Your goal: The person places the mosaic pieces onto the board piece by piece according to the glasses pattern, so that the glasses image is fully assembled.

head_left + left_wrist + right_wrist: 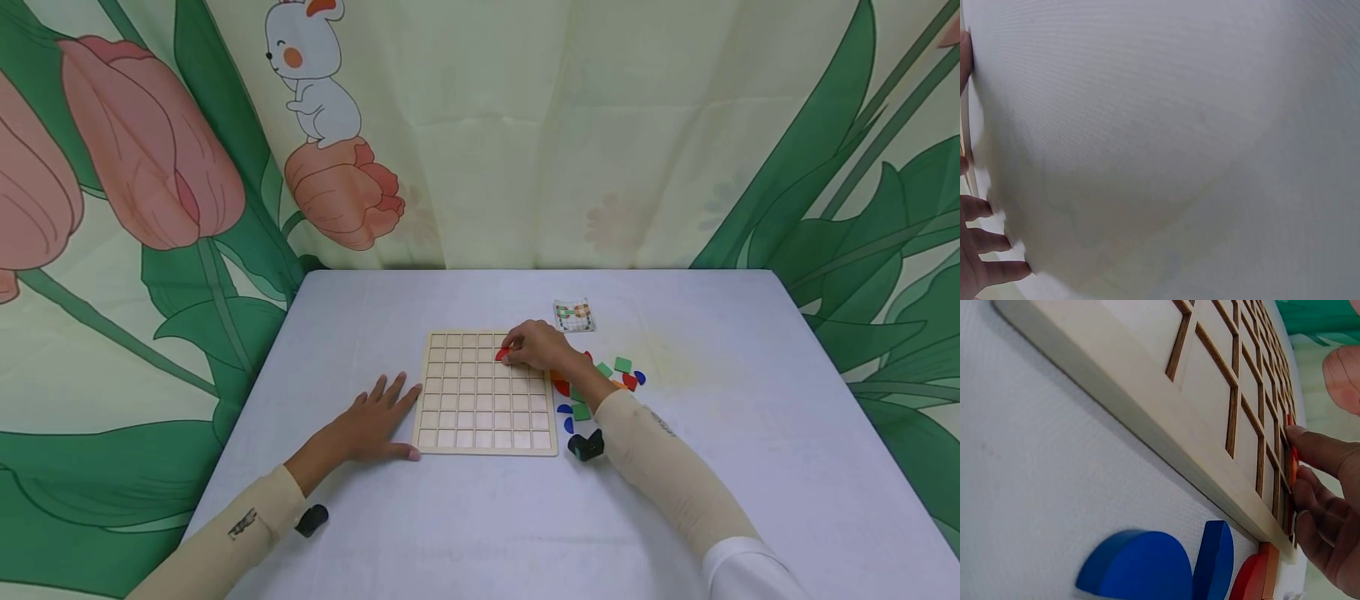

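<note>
A pale wooden board [483, 419] with a grid of square recesses lies flat on the table. Over its upper right part, my right hand [542, 344] pinches a small red piece [502, 354] between thumb and fingers, right at the grid. The right wrist view shows the red piece [1294, 453] edge-on at the fingertips; its full outline is hidden. My left hand [378, 421] lies with fingers spread at the board's left edge, fingertips and thumb against the frame. Only the fingers of that hand [982, 244] show at the side of the left wrist view.
Right of the board lie several loose pieces: blue half-rounds [565, 409], green squares [622, 364], red pieces [629, 382] and some orange ones, partly under the right forearm. A small printed card [574, 316] lies behind them. The white-covered table [480, 525] meets a printed curtain [525, 167].
</note>
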### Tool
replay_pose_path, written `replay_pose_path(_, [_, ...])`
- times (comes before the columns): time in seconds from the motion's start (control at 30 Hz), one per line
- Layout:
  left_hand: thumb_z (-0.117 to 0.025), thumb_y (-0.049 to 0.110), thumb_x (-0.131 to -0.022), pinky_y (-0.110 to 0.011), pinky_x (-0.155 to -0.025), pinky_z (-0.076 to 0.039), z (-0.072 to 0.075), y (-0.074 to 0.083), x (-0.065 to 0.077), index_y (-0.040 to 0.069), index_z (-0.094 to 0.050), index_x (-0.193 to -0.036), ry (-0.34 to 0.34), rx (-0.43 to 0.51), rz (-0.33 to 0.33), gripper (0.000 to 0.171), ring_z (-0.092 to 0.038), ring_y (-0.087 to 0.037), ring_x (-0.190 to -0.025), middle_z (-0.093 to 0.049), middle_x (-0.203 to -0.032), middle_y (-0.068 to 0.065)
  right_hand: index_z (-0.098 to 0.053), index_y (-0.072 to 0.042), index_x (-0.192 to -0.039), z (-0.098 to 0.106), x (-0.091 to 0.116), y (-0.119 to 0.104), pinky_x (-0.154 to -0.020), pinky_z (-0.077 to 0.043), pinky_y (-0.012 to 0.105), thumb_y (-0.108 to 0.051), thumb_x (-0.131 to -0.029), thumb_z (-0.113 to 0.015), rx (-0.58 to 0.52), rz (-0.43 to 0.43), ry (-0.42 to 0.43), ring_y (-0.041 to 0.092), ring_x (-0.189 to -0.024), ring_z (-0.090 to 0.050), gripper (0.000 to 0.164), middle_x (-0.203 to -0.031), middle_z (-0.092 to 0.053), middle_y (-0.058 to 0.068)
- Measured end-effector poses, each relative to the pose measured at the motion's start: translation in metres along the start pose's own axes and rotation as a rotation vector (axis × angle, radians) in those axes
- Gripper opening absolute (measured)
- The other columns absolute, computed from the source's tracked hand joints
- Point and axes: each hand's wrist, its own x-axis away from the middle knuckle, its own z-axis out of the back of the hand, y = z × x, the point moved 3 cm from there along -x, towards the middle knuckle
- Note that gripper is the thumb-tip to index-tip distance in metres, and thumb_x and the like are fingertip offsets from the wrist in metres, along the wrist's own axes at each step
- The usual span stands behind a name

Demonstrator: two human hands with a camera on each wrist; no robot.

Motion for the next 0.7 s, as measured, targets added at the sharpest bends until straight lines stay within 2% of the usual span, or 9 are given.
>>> replay_pose_path(0.33, [-0.063,0.080,-0.076,-0.070,-0.111,-0.029,-0.0007,-0.0002,-0.0006,0.018,-0.022,-0.161,0.005,-0.011,0.003,0.113,-0.015,-0.051,-0.151,-0.014,-0.168,-0.020,-0.078,-0.016,-0.107,-0.0004,-0.0008,-0.0013,-0.072,-0.047,0.031,-0.029,-0.088,-0.080,0.019,-0.019,-0.006,0.019,-0.086,-0.059,0.024,-0.094,-0.071,0.001])
replay_pose_path(0.6, [-0.064,0.078,-0.076,-0.070,-0.112,-0.029,-0.0002,0.0004,-0.0006,0.017,-0.022,-0.161,-0.004,0.000,0.008,0.113,-0.014,-0.051,-0.151,-0.013,-0.168,-0.020,-0.077,-0.015,-0.111,0.0002,-0.0003,-0.0018,-0.070,-0.047,0.030,-0.029,-0.088,-0.079,0.047,-0.014,-0.008,0.019,-0.086,-0.060,0.027,-0.096,-0.071,0.002])
replay_pose_path(0.7, [-0.065,0.078,-0.076,-0.069,-0.112,-0.029,0.0000,0.0010,-0.0004,0.018,-0.022,-0.161,-0.004,-0.005,0.013,0.113,-0.014,-0.051,-0.151,-0.013,-0.168,-0.019,-0.075,-0.015,-0.116,0.0011,0.0017,-0.0003,-0.071,-0.047,0.029,-0.029,-0.088,-0.078,0.023,-0.008,-0.022,0.018,-0.086,-0.059,0.031,-0.097,-0.070,0.001])
